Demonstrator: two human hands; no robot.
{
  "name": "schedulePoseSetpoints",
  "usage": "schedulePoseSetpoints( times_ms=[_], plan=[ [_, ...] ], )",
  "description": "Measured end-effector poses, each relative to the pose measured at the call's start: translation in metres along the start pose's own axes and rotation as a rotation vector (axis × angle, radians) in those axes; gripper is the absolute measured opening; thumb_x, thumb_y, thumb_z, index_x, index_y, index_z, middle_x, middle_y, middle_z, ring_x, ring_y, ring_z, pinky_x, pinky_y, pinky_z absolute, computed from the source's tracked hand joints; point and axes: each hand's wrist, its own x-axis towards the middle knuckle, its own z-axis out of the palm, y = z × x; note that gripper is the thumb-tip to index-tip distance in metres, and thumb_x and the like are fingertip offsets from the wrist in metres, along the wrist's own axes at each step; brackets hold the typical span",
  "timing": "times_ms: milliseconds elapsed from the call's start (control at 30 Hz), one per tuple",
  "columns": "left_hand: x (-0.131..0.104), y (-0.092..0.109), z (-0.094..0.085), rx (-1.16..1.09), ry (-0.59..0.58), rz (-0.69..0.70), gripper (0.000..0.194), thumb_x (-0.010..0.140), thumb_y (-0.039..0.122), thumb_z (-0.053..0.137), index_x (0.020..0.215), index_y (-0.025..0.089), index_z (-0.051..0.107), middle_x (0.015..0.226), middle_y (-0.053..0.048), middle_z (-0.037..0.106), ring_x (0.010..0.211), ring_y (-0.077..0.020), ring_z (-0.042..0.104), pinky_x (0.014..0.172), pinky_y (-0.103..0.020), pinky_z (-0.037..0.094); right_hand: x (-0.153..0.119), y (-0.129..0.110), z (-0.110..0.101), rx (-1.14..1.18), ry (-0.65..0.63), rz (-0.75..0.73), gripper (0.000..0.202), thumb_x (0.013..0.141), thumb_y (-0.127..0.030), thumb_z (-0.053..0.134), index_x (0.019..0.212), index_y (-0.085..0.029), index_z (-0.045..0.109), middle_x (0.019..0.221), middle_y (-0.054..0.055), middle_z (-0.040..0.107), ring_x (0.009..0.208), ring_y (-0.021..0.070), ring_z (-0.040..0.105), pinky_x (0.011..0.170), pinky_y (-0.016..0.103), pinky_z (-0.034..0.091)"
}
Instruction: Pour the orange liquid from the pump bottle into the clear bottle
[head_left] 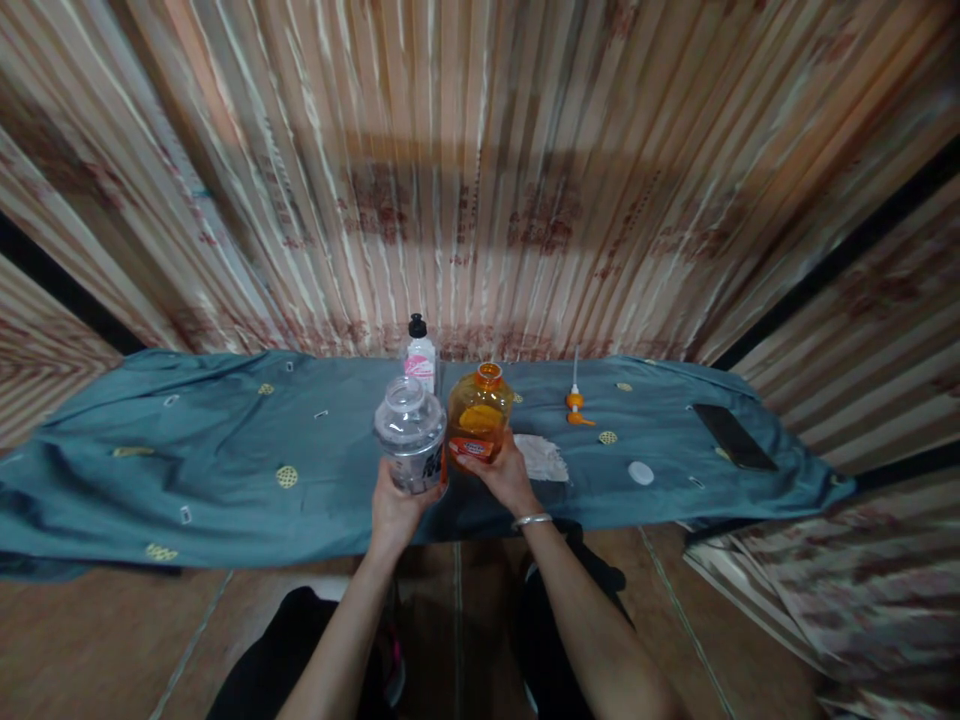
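My left hand is wrapped round a clear plastic jar with an uncapped neck and a dark printed label. Right beside it, my right hand grips an amber bottle by its lower part; its mouth is open and a red label faces me. Both are upright and nearly touching. Behind the jar stands a white and pink bottle with a black cap. An orange pump top with a pale tube lies to the right of the amber bottle. A white round lid rests nearer the front edge.
A teal patterned cloth covers the long table. Close to my right wrist lies a crumpled white cloth or tissue. A dark phone is at the right end. Pleated curtains hang directly behind the table.
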Motion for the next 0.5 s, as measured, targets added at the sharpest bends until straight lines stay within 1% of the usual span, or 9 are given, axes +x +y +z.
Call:
schedulePoseSetpoints(
  times_ms=[100,200,267,333,367,433,500],
  plan=[
    [-0.002,0.005,-0.001,-0.020,0.000,-0.006,0.060,0.042,0.028,0.091,0.091,0.024,0.057,0.081,-0.001,0.076,0.075,-0.0285,0.073,0.072,-0.040,0.056,-0.003,-0.002,-0.003,0.002,-0.021,-0.013,0.065,0.067,-0.043,0.089,0.120,-0.022,0.058,0.115,0.010,0.080,0.107,0.0308,0.078,0.097,0.048,0.062],
    [-0.005,0.009,-0.004,-0.038,-0.009,-0.008,0.063,0.041,0.030,0.091,0.094,0.023,0.058,0.086,-0.003,0.078,0.079,-0.0294,0.074,0.074,-0.040,0.057,-0.006,-0.004,-0.007,-0.007,-0.033,-0.051,0.076,0.068,-0.039,0.089,0.132,-0.019,0.055,0.126,0.013,0.077,0.118,0.0314,0.074,0.106,0.048,0.058],
    [-0.006,0.008,-0.006,-0.046,-0.017,-0.004,0.065,0.041,0.031,0.091,0.097,0.023,0.058,0.090,-0.004,0.078,0.083,-0.0296,0.075,0.077,-0.041,0.058,-0.009,-0.006,-0.011,-0.042,-0.011,-0.076,0.083,0.068,-0.039,0.090,0.139,-0.018,0.053,0.135,0.015,0.072,0.128,0.0334,0.068,0.113,0.051,0.052],
    [-0.007,0.005,-0.009,-0.050,-0.022,0.000,0.068,0.042,0.033,0.092,0.100,0.023,0.059,0.094,-0.005,0.079,0.086,-0.0297,0.075,0.080,-0.042,0.058,-0.014,-0.008,-0.018,-0.091,0.047,-0.095,0.086,0.068,-0.041,0.091,0.142,-0.019,0.053,0.143,0.016,0.067,0.136,0.0355,0.062,0.118,0.054,0.048],
    [-0.007,0.004,-0.010,-0.049,-0.023,0.001,0.069,0.042,0.034,0.092,0.101,0.023,0.059,0.096,-0.006,0.079,0.087,-0.0299,0.075,0.081,-0.042,0.058,-0.019,-0.010,-0.023,-0.117,0.082,-0.112,0.084,0.070,-0.042,0.090,0.143,-0.019,0.053,0.147,0.017,0.064,0.140,0.0362,0.059,0.120,0.055,0.046],
    [-0.009,0.000,-0.015,-0.046,-0.029,0.005,0.070,0.043,0.036,0.093,0.103,0.022,0.059,0.097,-0.007,0.078,0.088,-0.0307,0.074,0.083,-0.044,0.058,-0.033,-0.018,-0.032,-0.169,0.132,-0.170,0.077,0.076,-0.043,0.086,0.143,-0.018,0.055,0.147,0.019,0.063,0.141,0.0367,0.058,0.121,0.055,0.045],
    [-0.011,-0.003,-0.021,-0.040,-0.065,0.013,0.064,0.047,0.037,0.093,0.100,0.021,0.062,0.096,-0.009,0.079,0.090,-0.0322,0.074,0.083,-0.046,0.058,-0.051,-0.030,-0.038,-0.207,0.101,-0.278,0.063,0.084,-0.041,0.081,0.139,-0.021,0.060,0.139,0.017,0.069,0.134,0.0343,0.063,0.119,0.053,0.048]
  ],
)
